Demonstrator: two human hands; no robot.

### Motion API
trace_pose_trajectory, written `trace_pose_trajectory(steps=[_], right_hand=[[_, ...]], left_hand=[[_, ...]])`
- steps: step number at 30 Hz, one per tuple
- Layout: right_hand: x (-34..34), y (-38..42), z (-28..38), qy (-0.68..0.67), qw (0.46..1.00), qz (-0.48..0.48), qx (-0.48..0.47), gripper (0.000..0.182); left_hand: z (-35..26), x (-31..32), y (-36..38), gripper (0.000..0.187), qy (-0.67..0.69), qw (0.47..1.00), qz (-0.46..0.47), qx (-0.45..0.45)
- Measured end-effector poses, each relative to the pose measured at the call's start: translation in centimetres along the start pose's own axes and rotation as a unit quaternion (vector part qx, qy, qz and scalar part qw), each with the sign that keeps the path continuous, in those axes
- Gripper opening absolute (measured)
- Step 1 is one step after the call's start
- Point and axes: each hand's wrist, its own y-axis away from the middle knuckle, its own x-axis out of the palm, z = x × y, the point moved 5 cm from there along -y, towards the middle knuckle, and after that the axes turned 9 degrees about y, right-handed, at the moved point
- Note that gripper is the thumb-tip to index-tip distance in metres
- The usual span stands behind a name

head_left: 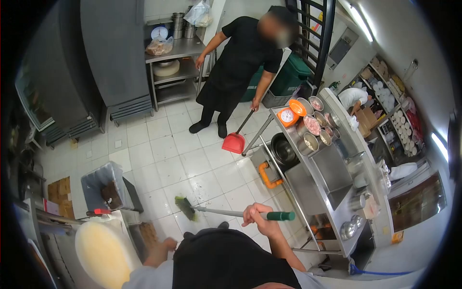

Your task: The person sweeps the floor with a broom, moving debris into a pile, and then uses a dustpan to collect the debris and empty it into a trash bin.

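My right hand is wrapped round the grey pole of a broom, just below its green grip end. The pole runs left across the view. Its green bristles rest on the white tiled floor. Beside the black apron on my body is my left hand, lowered and away from the broom. Its fingers are too small and partly turned away to read. Across the floor, a person in black holds a long-handled red dustpan on the tiles, some distance from the bristles.
To the right stands a steel counter with several metal bowls of food and an orange scale. A lined grey bin and a round pale board are at left. Tall grey refrigerators and a steel shelf line the back.
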Motion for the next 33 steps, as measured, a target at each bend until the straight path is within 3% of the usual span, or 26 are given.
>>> trace_pose_trajectory(steps=[1,4,7,9,10,11,13,17,20,22,23,25,28,29,31,33], right_hand=[[-0.3,0.3,-0.4,0.001,1.0,-0.001,0.001,0.035],[-1.6,0.1,-1.1,0.008,1.0,-0.002,0.007,0.034],[-3.7,-1.7,-0.8,0.032,0.999,-0.002,0.004,0.04],[-4.7,-2.7,-1.0,0.029,0.999,0.014,0.021,0.037],[-4.9,-2.8,-0.6,0.03,0.999,0.023,0.03,0.035],[-5.1,-2.6,-0.4,0.031,0.998,0.03,0.04,0.034],[-5.1,-2.8,-0.1,0.03,0.997,0.064,0.033,0.031],[-5.3,-4.0,0.5,0.049,0.993,0.103,0.018,0.034],[-5.3,-4.6,0.4,0.071,0.988,0.136,0.019,0.037],[-5.0,-4.7,0.7,0.102,0.98,0.169,0.018,0.034],[-4.4,-4.7,0.7,0.113,0.975,0.19,0.014,0.033],[-3.7,-5.1,0.6,0.11,0.973,0.2,0.021,0.033],[-4.1,-5.6,0.9,0.127,0.972,0.194,0.024,0.033],[-4.3,-5.7,0.8,0.125,0.973,0.193,0.023,0.034],[-4.5,-5.6,0.8,0.097,0.976,0.196,0.016,0.035],[-5.4,-5.0,1.3,0.048,0.977,0.208,0.001,0.036]], left_hand=[[-0.4,2.7,2.0,0.032,0.008,0.999,0.036,0.012],[1.3,5.5,2.1,0.033,0.093,0.989,-0.068,-0.098],[3.3,6.2,5.7,0.034,0.167,0.944,-0.173,-0.224],[3.0,3.5,7.2,0.037,0.24,0.936,-0.157,-0.203],[1.4,0.7,8.1,0.031,0.511,0.802,-0.239,-0.199],[-0.6,-1.5,9.1,0.03,0.728,0.59,-0.303,-0.176],[-1.5,-3.8,8.4,0.03,0.591,0.712,-0.354,-0.133],[-2.4,-3.5,6.7,0.035,0.502,0.776,-0.323,-0.203],[0.1,-4.0,3.6,0.052,0.381,0.865,-0.162,-0.284],[1.6,-8.1,0.1,0.065,0.229,0.936,-0.023,-0.265],[2.1,-11.4,-1.6,0.073,0.176,0.951,-0.05,-0.247],[1.5,-18.0,-2.2,0.07,0.17,0.923,-0.265,-0.221],[-0.6,-23.3,-5.1,0.1,0.352,0.889,0.075,-0.282],[-1.3,-24.2,-5.6,0.098,0.367,0.887,0.067,-0.271],[-3.8,-24.3,-5.8,0.095,0.343,0.909,-0.085,-0.222],[-5.6,-22.2,-6.1,0.091,0.318,0.917,-0.148,-0.19]])
